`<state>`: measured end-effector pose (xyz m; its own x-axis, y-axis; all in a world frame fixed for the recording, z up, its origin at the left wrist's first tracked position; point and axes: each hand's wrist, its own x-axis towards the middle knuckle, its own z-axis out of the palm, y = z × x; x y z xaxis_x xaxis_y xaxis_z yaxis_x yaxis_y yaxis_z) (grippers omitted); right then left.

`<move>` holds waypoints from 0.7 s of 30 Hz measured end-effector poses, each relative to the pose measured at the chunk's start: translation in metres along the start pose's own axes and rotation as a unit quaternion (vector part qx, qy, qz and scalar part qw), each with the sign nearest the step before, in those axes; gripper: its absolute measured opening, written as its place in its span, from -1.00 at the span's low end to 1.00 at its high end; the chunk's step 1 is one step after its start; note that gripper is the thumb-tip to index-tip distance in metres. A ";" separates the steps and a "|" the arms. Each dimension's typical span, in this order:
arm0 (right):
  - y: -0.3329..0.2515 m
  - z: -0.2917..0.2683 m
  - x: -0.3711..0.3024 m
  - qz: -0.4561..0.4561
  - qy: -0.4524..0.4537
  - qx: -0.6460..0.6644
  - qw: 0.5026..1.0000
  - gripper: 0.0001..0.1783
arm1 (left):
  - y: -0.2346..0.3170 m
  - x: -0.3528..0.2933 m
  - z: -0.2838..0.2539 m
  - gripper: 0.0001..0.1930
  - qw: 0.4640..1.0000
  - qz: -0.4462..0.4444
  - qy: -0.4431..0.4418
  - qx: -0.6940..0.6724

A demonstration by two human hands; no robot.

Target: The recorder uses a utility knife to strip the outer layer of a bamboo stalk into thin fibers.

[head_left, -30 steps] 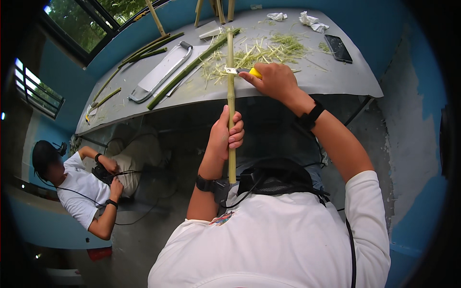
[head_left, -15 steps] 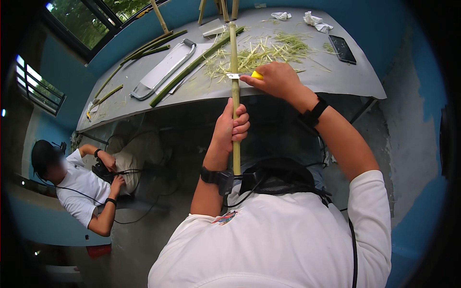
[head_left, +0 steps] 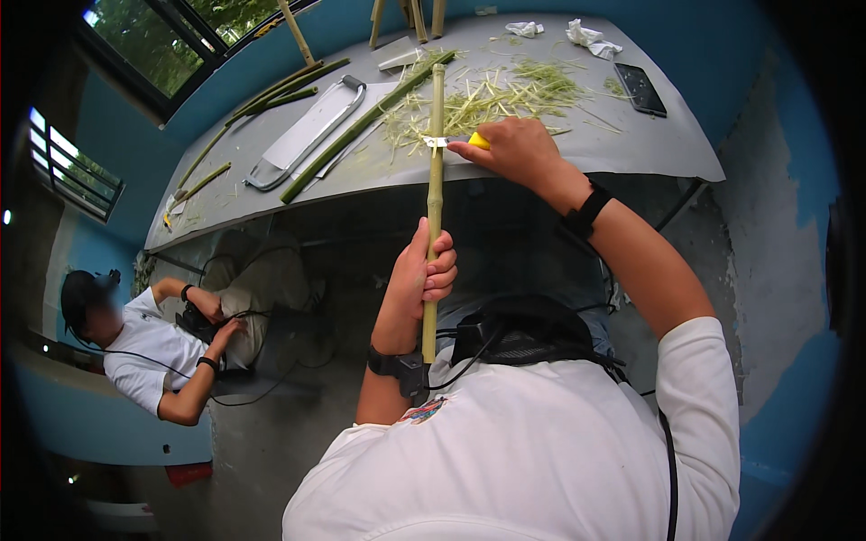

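My left hand (head_left: 429, 270) is wrapped round the lower part of a pale, peeled bamboo stick (head_left: 435, 191), which points away from me with its far end over the table. In my right hand (head_left: 521, 155) is a yellow-handled utility knife (head_left: 478, 141), its blade lying across the stick near the table's front edge. Most of the knife's handle is hidden by my fingers. Beyond the blade, thin green bamboo shavings (head_left: 505, 97) lie in a loose heap. A green bamboo stick (head_left: 361, 131) rests on the tabletop to the left of the peeled one.
The grey table (head_left: 631, 149) bears a hacksaw (head_left: 311, 135), a phone (head_left: 640, 90), crumpled tissues (head_left: 593, 39) and several more bamboo pieces (head_left: 275, 93) at left. A seated person (head_left: 149, 338) in a white shirt is below left. Cables hang by my waist.
My left hand has drawn the bamboo stick back toward my body, and its far end now sits nearer. The knife hand has stayed almost in place.
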<state>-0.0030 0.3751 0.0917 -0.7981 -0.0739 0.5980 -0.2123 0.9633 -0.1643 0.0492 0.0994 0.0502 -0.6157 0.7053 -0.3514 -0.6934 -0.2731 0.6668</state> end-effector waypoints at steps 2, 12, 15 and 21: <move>0.001 0.004 -0.004 0.002 0.004 0.000 1.000 -0.13 | -0.005 -0.007 0.003 -0.48 1.000 -0.010 0.015 0.003; 0.007 0.016 -0.003 0.076 0.047 -0.011 0.996 -0.14 | -0.031 -0.051 -0.017 -0.46 0.999 -0.029 0.024 -0.002; 0.004 0.012 0.000 0.094 0.024 -0.026 0.995 -0.15 | -0.037 -0.058 -0.025 -0.45 1.000 -0.015 0.018 -0.006; 0.000 0.008 0.000 0.093 0.035 -0.030 0.995 -0.16 | -0.030 -0.049 -0.031 -0.47 1.000 0.017 0.008 0.012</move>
<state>-0.0074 0.3728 0.0848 -0.7786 0.1231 0.6154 -0.0290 0.9725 -0.2311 0.0889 0.0530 0.0271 -0.6445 0.6854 -0.3388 -0.6634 -0.2810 0.6935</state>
